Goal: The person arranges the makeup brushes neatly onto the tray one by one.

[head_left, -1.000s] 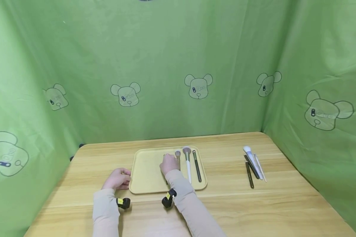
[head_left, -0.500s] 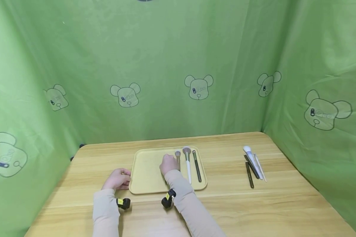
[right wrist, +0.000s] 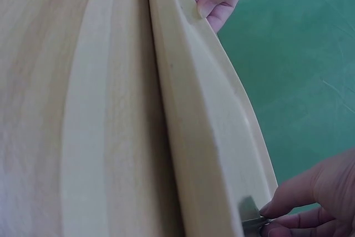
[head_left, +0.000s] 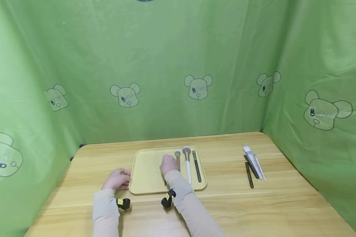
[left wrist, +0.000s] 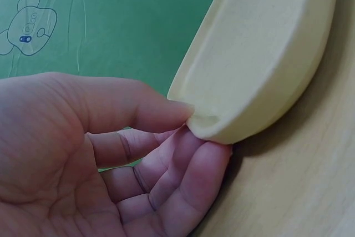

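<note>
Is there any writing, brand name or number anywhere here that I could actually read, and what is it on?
None can be read.
Bear prints on the green cloth: small marks on each face, too blurred to read as letters.
Yellow tags on the black wrist cameras: too small to tell whether they bear text.
Yellow tray, brushes and wooden table: no writing shows.

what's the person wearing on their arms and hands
Both arms are covered to the wrist by long, plain beige sleeves. Strapped at each wrist is a small black camera unit with a yellow marking. The left hand and right hand are bare: no gloves, and no rings or cables that I can make out.
</note>
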`<move>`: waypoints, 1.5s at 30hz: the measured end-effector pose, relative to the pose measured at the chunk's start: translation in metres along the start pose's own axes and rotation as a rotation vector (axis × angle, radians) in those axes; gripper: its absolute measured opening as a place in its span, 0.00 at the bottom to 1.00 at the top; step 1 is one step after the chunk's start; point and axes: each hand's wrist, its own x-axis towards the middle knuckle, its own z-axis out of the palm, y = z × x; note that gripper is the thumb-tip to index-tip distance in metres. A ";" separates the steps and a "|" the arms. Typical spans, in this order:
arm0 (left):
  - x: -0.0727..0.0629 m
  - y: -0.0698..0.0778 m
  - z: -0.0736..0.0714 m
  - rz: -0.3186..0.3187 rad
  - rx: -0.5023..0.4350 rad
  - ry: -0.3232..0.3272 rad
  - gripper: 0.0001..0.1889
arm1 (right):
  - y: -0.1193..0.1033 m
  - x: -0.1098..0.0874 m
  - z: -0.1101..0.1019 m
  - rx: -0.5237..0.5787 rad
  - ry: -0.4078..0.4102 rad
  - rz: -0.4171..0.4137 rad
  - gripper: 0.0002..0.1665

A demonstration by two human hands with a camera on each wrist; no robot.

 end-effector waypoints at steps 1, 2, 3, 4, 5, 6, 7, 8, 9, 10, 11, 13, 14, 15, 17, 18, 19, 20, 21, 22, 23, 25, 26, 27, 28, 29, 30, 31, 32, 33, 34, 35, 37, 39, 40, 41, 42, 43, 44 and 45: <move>0.000 0.000 0.000 0.000 0.000 0.000 0.15 | 0.000 0.000 0.000 0.001 -0.001 0.001 0.05; 0.000 0.000 0.000 0.001 0.001 -0.001 0.15 | 0.000 0.000 0.000 0.002 -0.001 0.001 0.05; 0.001 -0.001 0.000 0.000 0.001 -0.001 0.16 | 0.001 0.000 0.000 0.001 -0.002 0.002 0.05; 0.001 -0.001 0.000 -0.002 0.002 -0.002 0.16 | 0.001 0.000 0.000 -0.001 -0.003 0.004 0.05; 0.001 -0.001 0.000 -0.005 0.001 -0.001 0.16 | 0.001 0.000 -0.001 -0.004 -0.005 0.005 0.06; 0.001 -0.001 0.001 -0.006 0.003 -0.001 0.16 | 0.001 0.000 -0.001 -0.003 -0.005 0.005 0.06; 0.001 -0.001 0.001 -0.009 0.001 0.001 0.16 | 0.001 0.000 -0.001 -0.004 -0.004 0.006 0.06; 0.000 0.000 0.001 -0.009 0.003 -0.001 0.16 | 0.001 0.000 -0.002 -0.005 -0.004 0.006 0.06; 0.000 0.000 0.001 -0.009 0.003 -0.002 0.16 | 0.001 0.000 -0.002 -0.008 -0.004 0.006 0.06; 0.000 0.000 0.001 -0.008 0.004 -0.003 0.16 | 0.001 -0.001 -0.002 -0.009 -0.004 0.005 0.06; 0.001 0.000 0.002 -0.007 0.002 -0.003 0.16 | 0.001 -0.001 -0.003 -0.010 -0.003 0.005 0.06; 0.001 0.000 0.001 -0.004 -0.004 -0.006 0.15 | 0.002 -0.001 -0.003 -0.013 -0.006 0.004 0.06; 0.001 0.000 0.001 0.004 -0.005 -0.014 0.15 | 0.002 -0.002 -0.003 -0.013 -0.007 0.004 0.06; 0.001 -0.001 0.001 0.006 -0.010 -0.017 0.15 | 0.002 -0.002 -0.003 -0.013 -0.009 0.004 0.06; -0.001 0.000 -0.001 0.016 -0.021 -0.035 0.13 | 0.003 -0.003 -0.003 -0.013 -0.014 0.004 0.06; -0.001 0.000 -0.001 0.019 -0.023 -0.040 0.13 | 0.003 -0.003 -0.003 -0.012 -0.015 0.004 0.06; -0.001 -0.001 -0.001 0.023 -0.026 -0.044 0.13 | 0.003 -0.003 -0.003 -0.010 -0.016 0.004 0.05; -0.001 -0.001 -0.001 0.027 -0.025 -0.048 0.13 | 0.003 -0.003 -0.003 -0.009 -0.015 0.003 0.05; -0.001 0.000 -0.001 0.021 -0.025 -0.042 0.13 | 0.004 -0.003 -0.003 -0.009 -0.015 0.002 0.05; -0.001 0.000 0.000 0.017 -0.023 -0.037 0.13 | 0.004 -0.003 -0.003 -0.007 -0.013 0.001 0.05; -0.001 0.000 0.000 0.013 -0.022 -0.030 0.14 | 0.004 -0.003 -0.003 -0.004 -0.008 -0.001 0.05; 0.000 -0.001 0.002 0.000 -0.014 -0.007 0.15 | 0.005 -0.003 -0.003 0.007 0.001 -0.005 0.05; 0.000 0.000 0.002 -0.004 -0.010 -0.002 0.15 | 0.006 -0.002 -0.003 0.012 0.005 -0.008 0.05; 0.000 0.000 0.003 -0.008 -0.007 0.004 0.15 | 0.006 -0.002 -0.003 0.019 0.010 -0.012 0.05; 0.000 0.000 0.003 -0.007 -0.006 0.005 0.15 | 0.007 -0.002 -0.003 0.025 0.014 -0.015 0.05; 0.001 0.000 0.003 -0.005 -0.004 0.005 0.15 | 0.007 -0.002 -0.004 0.033 0.017 -0.018 0.06; 0.001 -0.001 0.002 -0.002 -0.002 0.003 0.15 | 0.007 -0.002 -0.004 0.039 0.018 -0.019 0.07; 0.001 -0.001 0.002 0.000 -0.001 0.000 0.15 | 0.007 -0.003 -0.005 0.044 0.017 -0.021 0.07; 0.001 -0.001 0.002 -0.002 -0.002 -0.001 0.16 | 0.007 -0.003 -0.006 0.048 0.014 -0.022 0.08; 0.002 -0.001 0.001 -0.002 -0.003 -0.001 0.16 | 0.007 -0.004 -0.007 0.053 0.010 -0.022 0.09; 0.001 -0.001 0.001 -0.001 -0.003 -0.001 0.15 | 0.006 -0.004 -0.008 0.064 0.003 -0.017 0.09; 0.001 -0.001 0.001 -0.001 -0.003 -0.003 0.15 | 0.006 -0.005 -0.010 0.079 -0.001 -0.010 0.09; 0.001 0.000 0.000 0.001 -0.004 -0.005 0.15 | 0.006 -0.007 -0.012 0.101 -0.005 0.001 0.09; 0.000 0.000 0.000 0.005 -0.003 -0.005 0.15 | 0.007 -0.009 -0.015 0.117 -0.002 0.010 0.09; 0.001 -0.001 0.000 0.006 -0.002 -0.005 0.15 | 0.008 -0.009 -0.016 0.121 0.005 0.011 0.09; 0.001 -0.001 0.000 0.007 -0.001 -0.007 0.16 | 0.008 -0.010 -0.017 0.121 0.011 0.009 0.09; 0.001 -0.001 0.000 0.007 0.001 -0.008 0.16 | 0.009 -0.011 -0.018 0.118 0.017 0.003 0.09; 0.001 -0.001 -0.001 0.008 0.003 -0.009 0.16 | 0.010 -0.012 -0.020 0.114 0.019 0.000 0.08; 0.001 -0.002 -0.001 0.007 0.001 -0.007 0.16 | 0.011 -0.013 -0.021 0.112 0.021 -0.001 0.07; 0.001 -0.002 -0.001 0.006 -0.002 -0.007 0.16 | 0.012 -0.014 -0.022 0.112 0.027 -0.007 0.06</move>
